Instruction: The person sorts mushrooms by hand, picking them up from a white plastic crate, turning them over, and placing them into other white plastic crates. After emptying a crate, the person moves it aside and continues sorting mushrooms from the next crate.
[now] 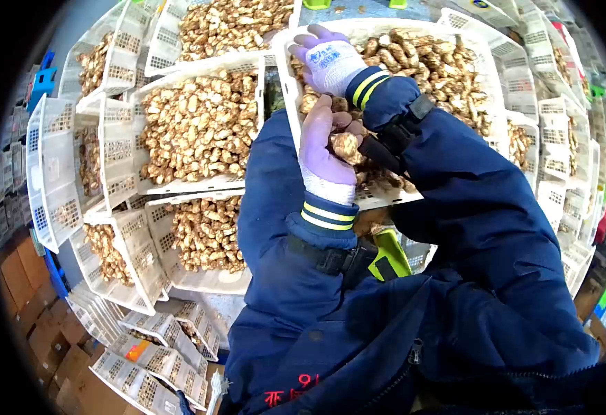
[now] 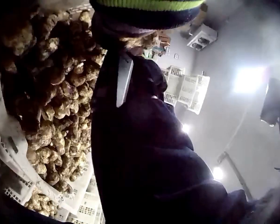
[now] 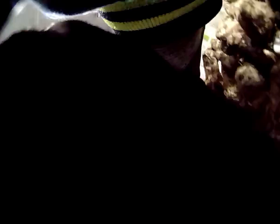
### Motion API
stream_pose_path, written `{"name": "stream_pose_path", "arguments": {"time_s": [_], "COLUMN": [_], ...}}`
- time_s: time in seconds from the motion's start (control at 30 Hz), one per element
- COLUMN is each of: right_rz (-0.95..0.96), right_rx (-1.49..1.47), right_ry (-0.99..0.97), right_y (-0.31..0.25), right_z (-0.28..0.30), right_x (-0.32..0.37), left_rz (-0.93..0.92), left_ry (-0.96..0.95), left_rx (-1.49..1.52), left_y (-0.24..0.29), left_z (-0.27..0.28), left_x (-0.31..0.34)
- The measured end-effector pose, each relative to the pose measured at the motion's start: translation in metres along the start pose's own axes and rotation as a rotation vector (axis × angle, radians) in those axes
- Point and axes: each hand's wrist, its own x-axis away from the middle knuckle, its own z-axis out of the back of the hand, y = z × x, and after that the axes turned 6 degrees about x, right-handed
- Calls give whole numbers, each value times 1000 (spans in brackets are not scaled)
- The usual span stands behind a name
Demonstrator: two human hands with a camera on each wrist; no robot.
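Note:
My left hand (image 1: 325, 149), in a white and lilac glove, is over the near left corner of a white plastic crate (image 1: 290, 86). Its fingers curl round a knobby cream-and-brown piece (image 1: 346, 146) that looks like a mushroom or tuber. Just above it, my right hand (image 1: 330, 61), gloved the same way, lies back up at the crate's left rim, fingers spread and pointing left. Many similar knobby pieces (image 1: 441, 69) fill the crate. In the left wrist view the heaped pieces (image 2: 60, 107) show, but the hand is hidden; sleeve cloth darkens most of the right wrist view.
More white crates of the same pieces stand to the left, one (image 1: 199, 128) beside my left arm and another (image 1: 209, 235) nearer. Further crates (image 1: 555, 131) line the right. A bright green object (image 1: 391, 254) sits below my forearms. Cardboard boxes (image 1: 54, 346) lie at lower left.

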Motion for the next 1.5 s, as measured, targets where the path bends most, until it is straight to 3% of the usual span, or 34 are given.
{"name": "stream_pose_path", "arguments": {"time_s": [0.03, 0.07, 0.1, 0.17, 0.23, 0.33, 0.37, 0.43, 0.5, 0.6, 0.7, 0.73, 0.8, 0.83, 0.9, 0.93, 0.97, 1.0, 1.1, 1.13, 1.2, 1.23, 1.27, 1.3, 1.37, 1.43, 1.47, 1.5], "right_rz": [-44, -42, -33, -20, 50, 44, 36, 23, 16, -26, -24, -22, -56, 19, -87, -93, -90, -128, -175, -153, -158, -169, -290, 41, -221, 86, 118, 139], "right_rx": [57, 74, 98, 145, 241, 144, 112, 50, 27, -30, -64, -100, -125, -153, -166, -215, -331, -349, -427, -412, -405, -396, -450, 107, -383, -236, -189, -153], "right_ry": [-46, 49, 21, -18, -143, 151, 140, 120, 205, 75, 91, 125, 187, 311, 272, 300, 368, 384, 546, 618, 529, 456, 238, 440, 10, 88, -19, -31], "right_y": [-6, -9, -9, -8, -14, -9, -8, -8, -6, -4, 0, 2, 6, 12, 31, 41, 48, 51, 55, 63, 69, 73, 71, 106, 63, 38, 24, 14], "right_z": [-4, -9, -12, -15, -17, -31, -35, -36, -43, -39, -25, -18, 8, 27, 40, 49, 65, 87, 133, 133, 148, 145, 146, 74, 68, 47, 41, 30], "right_x": [-3, -2, -1, -4, -2, 11, 13, 14, 14, 9, 10, 14, 21, 31, 42, 40, 32, 17, -20, -23, -5, 9, 29, 43, 62, 77, 78, 79], "left_rz": [104, 159, 217, 143, 211, 114, 42, 80, 148, 258, 112, 144, 168, 179, 123, -93, -11, -151, -225, -227, -214, -126, -74, 82, 369, 367, 168, 205], "left_ry": [101, 19, -64, 42, 72, 92, 106, 157, 232, 159, 95, 217, 174, 148, 61, -125, -140, -126, -192, -194, -124, -44, -54, -79, 28, 47, -81, -14], "left_rx": [57, 180, 305, 116, 183, -35, -146, -190, 39, 161, 26, -42, -23, -12, 160, -248, 121, 142, 174, 54, -86, -120, -89, -32, 37, 4, -123, -121], "left_y": [8, 7, 5, -3, -11, -32, -42, -35, -35, -24, -20, -16, -3, 5, 29, 45, 65, 86, 141, 138, 118, 97, 65, 33, -6, -45, -48, -51], "left_z": [-1, 11, 20, 10, 11, 19, 25, 13, 11, 16, 11, 7, 4, 2, -8, -11, -27, -49, -76, -72, -62, -60, -43, -28, -24, -4, 1, 6], "left_x": [-3, -9, -14, -12, -11, -9, -9, -4, -11, -18, -17, -9, -5, -6, -8, -14, -30, -48, -108, -102, -78, -59, -42, -25, 14, 20, 16, 11]}}
